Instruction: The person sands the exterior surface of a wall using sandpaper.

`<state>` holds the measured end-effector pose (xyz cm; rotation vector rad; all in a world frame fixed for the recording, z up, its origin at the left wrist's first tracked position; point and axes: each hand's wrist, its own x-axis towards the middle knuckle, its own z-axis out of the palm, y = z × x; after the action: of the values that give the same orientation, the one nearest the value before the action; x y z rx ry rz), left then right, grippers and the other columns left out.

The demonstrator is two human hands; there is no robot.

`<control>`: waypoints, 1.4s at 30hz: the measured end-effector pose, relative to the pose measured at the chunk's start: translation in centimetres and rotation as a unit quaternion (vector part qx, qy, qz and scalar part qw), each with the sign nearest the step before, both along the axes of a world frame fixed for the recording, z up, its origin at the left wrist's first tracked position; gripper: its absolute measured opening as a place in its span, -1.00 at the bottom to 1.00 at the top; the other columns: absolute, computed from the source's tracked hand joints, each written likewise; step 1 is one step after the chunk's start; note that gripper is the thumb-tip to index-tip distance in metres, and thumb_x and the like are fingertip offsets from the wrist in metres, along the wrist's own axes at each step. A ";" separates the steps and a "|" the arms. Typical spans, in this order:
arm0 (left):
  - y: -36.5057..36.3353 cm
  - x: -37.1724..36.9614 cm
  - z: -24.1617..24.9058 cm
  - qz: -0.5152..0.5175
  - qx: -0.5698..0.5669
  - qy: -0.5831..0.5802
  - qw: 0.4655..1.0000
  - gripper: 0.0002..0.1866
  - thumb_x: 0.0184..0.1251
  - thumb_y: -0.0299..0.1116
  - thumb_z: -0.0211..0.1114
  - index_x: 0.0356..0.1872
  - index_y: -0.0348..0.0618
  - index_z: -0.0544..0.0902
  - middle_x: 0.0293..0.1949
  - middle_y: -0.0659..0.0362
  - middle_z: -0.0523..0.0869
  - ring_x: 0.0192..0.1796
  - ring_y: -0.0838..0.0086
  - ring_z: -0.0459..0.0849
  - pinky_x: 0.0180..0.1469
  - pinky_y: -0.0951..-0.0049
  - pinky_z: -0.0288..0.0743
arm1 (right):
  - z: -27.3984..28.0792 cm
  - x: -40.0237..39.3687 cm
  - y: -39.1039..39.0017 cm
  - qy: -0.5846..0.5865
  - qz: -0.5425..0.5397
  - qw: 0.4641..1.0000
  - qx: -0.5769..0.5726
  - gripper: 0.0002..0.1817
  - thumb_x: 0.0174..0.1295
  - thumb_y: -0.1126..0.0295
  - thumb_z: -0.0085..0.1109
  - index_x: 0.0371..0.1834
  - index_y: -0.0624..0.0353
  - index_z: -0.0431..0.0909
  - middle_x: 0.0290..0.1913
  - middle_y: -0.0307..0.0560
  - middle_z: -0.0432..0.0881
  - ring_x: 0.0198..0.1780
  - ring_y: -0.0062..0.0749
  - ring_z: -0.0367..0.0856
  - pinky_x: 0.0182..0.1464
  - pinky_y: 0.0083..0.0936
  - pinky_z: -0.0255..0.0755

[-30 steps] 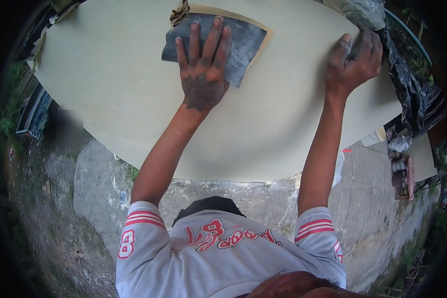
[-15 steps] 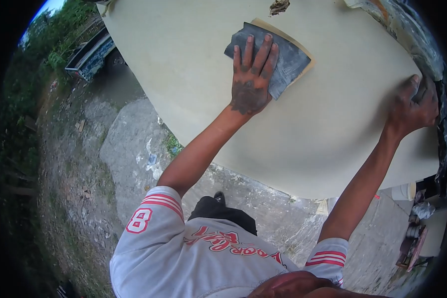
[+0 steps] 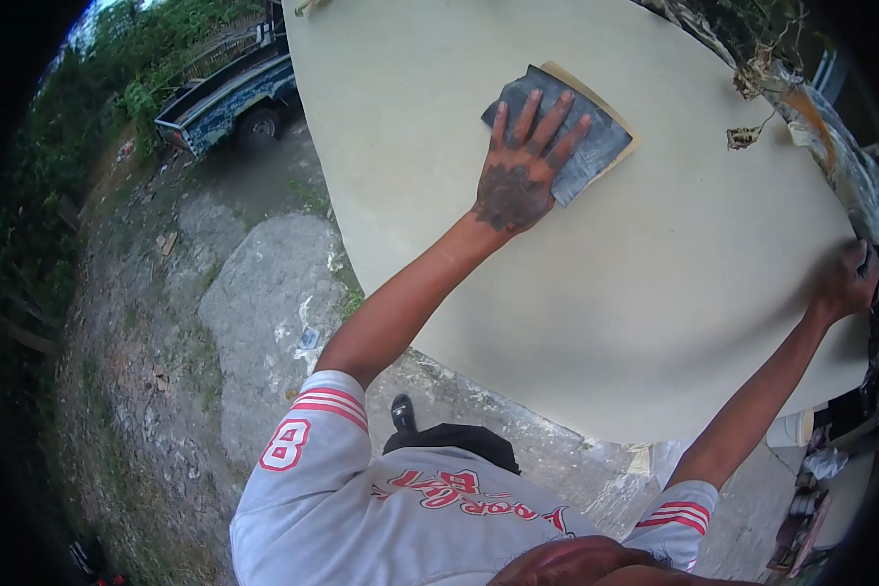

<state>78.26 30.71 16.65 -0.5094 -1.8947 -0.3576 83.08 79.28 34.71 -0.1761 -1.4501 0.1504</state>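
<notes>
My left hand point(image 3: 523, 181) lies flat with fingers spread on a dark grey sheet of sandpaper point(image 3: 606, 139), pressing it against a broad, smooth cream-coloured panel point(image 3: 654, 293). A tan backing edge shows along the sheet's upper right side. Dark grey smudges cover the back of this hand and its fingers. Over at the panel's right edge, my right hand point(image 3: 847, 281) is closed with its fingers curled. What it grips there is partly hidden in shadow.
Crumpled plastic sheeting point(image 3: 850, 176) runs along the right edge, beside dry twigs and a curled dead leaf point(image 3: 742, 138). A blue pickup bed point(image 3: 230, 107) stands at the upper left. Below lie rough concrete point(image 3: 264, 293) and a white bucket point(image 3: 789, 428).
The whole view has shifted, so panel and truck appear further right. My left hand and the sandpaper sit slightly lower and to the right. My right hand appears lower, closer to the right border.
</notes>
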 end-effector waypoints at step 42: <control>-4.0 -4.3 11.2 -0.086 -0.024 0.125 0.988 -0.40 0.41 -0.41 0.12 0.47 -0.35 0.42 0.58 -0.07 0.36 0.61 0.19 0.32 0.63 -0.04 0.03 | -0.5 0.9 -4.2 0.063 -0.005 0.997 -0.039 -0.63 0.42 0.20 0.12 -0.01 0.25 0.75 -0.06 0.11 0.81 0.00 -0.08 0.75 0.16 -0.31 0.51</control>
<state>73.94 26.72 27.88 -0.7181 -1.6239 -0.3446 84.02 75.08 34.23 -0.2347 -1.3180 0.2068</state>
